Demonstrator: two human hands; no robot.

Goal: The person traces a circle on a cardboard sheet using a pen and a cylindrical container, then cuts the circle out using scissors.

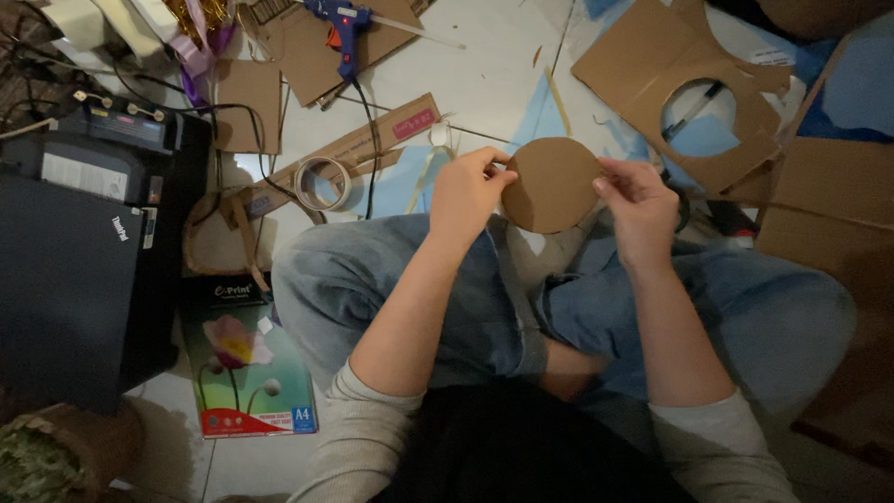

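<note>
Two hands, left hand [466,191] and right hand [638,207], are pinched on a cardboard disc [553,184]; creasing is risked by squeezing.

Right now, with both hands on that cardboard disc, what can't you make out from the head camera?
Head view only:
- Back face of the cardboard disc: turned away.
- Fingertips of the left hand and right hand: partly behind the disc's edges.
- Cardboard sheet with a round hole: top cut off by the frame.
- Glue gun: its cord's end is lost in dark clutter.
</note>
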